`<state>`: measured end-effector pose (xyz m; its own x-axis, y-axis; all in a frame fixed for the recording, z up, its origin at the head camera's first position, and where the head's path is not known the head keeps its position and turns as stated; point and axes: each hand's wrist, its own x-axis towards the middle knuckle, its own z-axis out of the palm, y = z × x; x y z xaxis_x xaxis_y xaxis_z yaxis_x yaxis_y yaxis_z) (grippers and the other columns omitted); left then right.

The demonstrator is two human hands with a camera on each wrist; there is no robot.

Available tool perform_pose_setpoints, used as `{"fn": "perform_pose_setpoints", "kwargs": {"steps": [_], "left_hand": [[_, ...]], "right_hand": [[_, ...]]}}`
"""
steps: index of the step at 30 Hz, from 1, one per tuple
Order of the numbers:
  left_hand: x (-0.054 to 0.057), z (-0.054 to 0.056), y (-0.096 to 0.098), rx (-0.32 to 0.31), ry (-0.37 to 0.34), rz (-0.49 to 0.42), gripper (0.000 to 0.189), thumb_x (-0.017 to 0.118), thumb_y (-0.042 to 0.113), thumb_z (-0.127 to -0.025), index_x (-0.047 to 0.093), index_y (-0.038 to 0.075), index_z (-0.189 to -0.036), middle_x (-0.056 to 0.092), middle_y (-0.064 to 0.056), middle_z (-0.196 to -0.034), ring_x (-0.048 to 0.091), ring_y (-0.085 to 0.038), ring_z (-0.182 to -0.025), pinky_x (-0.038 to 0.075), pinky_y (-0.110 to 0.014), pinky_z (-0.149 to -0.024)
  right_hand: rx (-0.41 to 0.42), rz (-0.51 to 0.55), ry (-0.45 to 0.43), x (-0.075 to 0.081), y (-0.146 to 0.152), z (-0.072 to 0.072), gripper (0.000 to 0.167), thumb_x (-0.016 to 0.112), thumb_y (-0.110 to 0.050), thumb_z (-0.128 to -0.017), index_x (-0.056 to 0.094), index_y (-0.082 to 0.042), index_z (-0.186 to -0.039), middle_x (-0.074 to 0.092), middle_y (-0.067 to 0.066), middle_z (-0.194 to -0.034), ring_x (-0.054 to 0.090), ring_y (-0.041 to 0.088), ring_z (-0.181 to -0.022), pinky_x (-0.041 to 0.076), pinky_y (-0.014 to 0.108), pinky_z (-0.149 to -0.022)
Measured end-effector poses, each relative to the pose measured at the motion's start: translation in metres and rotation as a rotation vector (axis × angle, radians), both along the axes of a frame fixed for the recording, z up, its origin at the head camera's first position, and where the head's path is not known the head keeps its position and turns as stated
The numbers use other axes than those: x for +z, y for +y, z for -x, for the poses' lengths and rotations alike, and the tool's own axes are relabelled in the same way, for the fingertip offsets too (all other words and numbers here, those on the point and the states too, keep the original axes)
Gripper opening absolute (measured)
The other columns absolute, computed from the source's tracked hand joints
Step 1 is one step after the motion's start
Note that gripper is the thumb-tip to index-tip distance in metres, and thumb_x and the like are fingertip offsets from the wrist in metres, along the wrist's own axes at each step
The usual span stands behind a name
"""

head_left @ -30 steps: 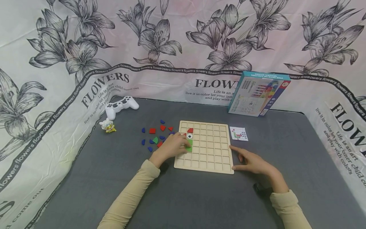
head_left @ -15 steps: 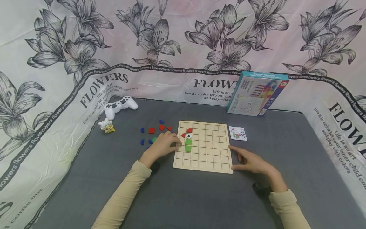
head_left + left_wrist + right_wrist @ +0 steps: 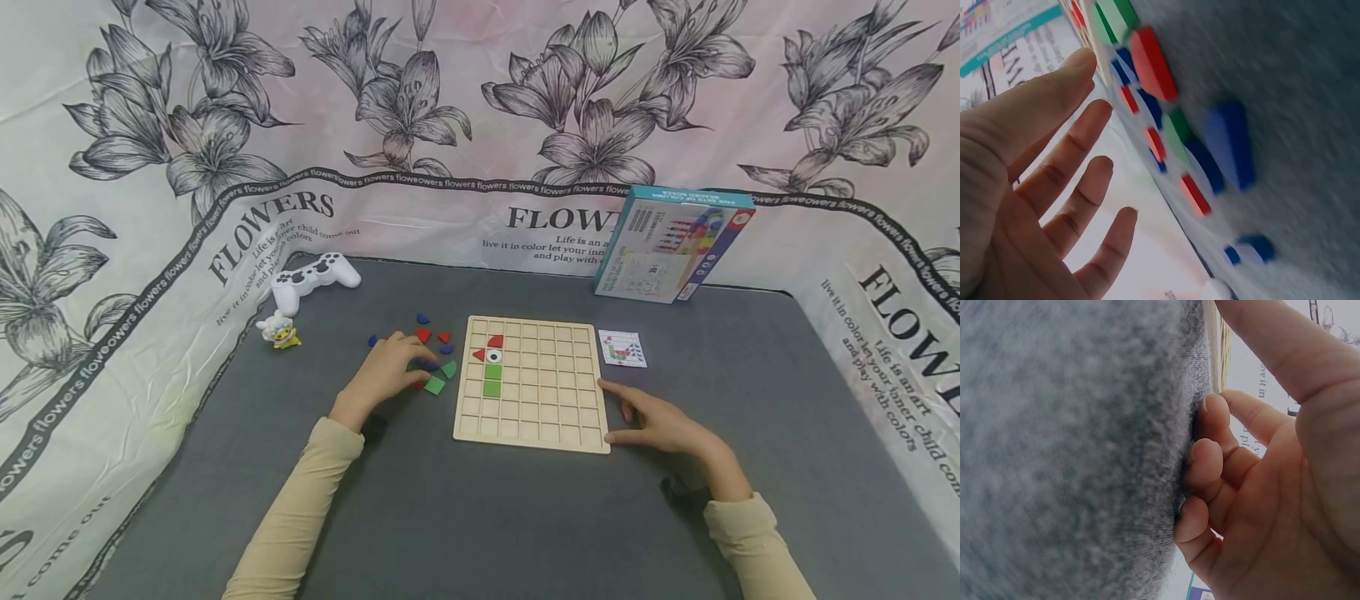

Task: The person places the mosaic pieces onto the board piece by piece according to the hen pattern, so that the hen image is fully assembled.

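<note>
My left hand (image 3: 386, 367) hovers over the loose pieces left of the wooden grid board (image 3: 551, 429). In the left wrist view its fingers (image 3: 1088, 181) are spread and hold nothing. Two green pieces lie by the thumb, a square one (image 3: 434, 384) and a rounded one (image 3: 448, 369). A red piece (image 3: 1152, 62) and a blue piece (image 3: 1229, 144) also lie on the cloth; the hand covers some pieces in the head view. My right hand (image 3: 663, 425) touches the board's right edge with index fingertip and thumb. Its other fingers (image 3: 1204, 465) are bent on the cloth.
On the board sit two red pieces, a white eye tile (image 3: 493, 357) and two green squares (image 3: 492, 381). A pattern card (image 3: 622, 348) lies to its right. Behind stand a box (image 3: 667, 246), a game controller (image 3: 315, 279) and a small figurine (image 3: 280, 331).
My left hand has moved left, off the board's green squares and over the loose pieces. My right hand stays at the board's right edge.
</note>
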<state>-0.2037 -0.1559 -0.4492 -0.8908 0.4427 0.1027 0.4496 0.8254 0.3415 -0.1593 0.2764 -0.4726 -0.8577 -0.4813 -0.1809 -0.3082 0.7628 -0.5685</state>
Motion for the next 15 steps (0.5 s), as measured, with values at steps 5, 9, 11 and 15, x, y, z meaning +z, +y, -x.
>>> {"fn": "perform_pose_setpoints", "kwargs": {"steps": [5,9,11,15], "left_hand": [[-0.002,0.0,-0.013,0.049,0.011,0.038,0.03,0.075,0.024,-0.077,0.071,0.015,-0.105,0.064,-0.002,-0.105,0.051,-0.024,-0.094,0.041,-0.047,-0.08],[-0.003,-0.001,-0.02,0.083,0.002,0.051,0.031,0.076,0.023,-0.076,0.071,0.013,-0.105,0.063,-0.006,-0.106,0.051,-0.026,-0.094,0.041,-0.047,-0.08],[-0.003,-0.001,-0.022,0.096,-0.006,0.055,0.031,0.076,0.023,-0.076,0.071,0.012,-0.104,0.063,-0.007,-0.106,0.05,-0.026,-0.093,0.041,-0.046,-0.079],[-0.005,0.0,-0.025,0.108,-0.012,0.066,0.032,0.076,0.025,-0.076,0.071,0.012,-0.104,0.063,-0.007,-0.104,0.05,-0.026,-0.092,0.041,-0.046,-0.078]], "right_hand": [[0.0,0.004,-0.003,0.0,0.0,0.001,0.085,0.073,-0.047,-0.074,0.034,-0.015,-0.143,0.045,0.0,-0.084,0.04,0.01,-0.065,0.033,0.024,-0.055],[-0.003,0.004,-0.004,0.0,0.0,0.001,0.085,0.073,-0.047,-0.074,0.035,-0.016,-0.143,0.045,0.0,-0.083,0.04,0.01,-0.064,0.033,0.023,-0.055],[-0.003,0.004,-0.005,0.0,0.0,0.001,0.085,0.073,-0.047,-0.074,0.035,-0.016,-0.143,0.045,0.0,-0.084,0.04,0.01,-0.065,0.033,0.024,-0.055],[0.0,0.003,-0.008,0.0,0.001,0.001,0.085,0.073,-0.047,-0.074,0.034,-0.015,-0.143,0.045,0.0,-0.084,0.041,0.01,-0.065,0.034,0.024,-0.055]]}}
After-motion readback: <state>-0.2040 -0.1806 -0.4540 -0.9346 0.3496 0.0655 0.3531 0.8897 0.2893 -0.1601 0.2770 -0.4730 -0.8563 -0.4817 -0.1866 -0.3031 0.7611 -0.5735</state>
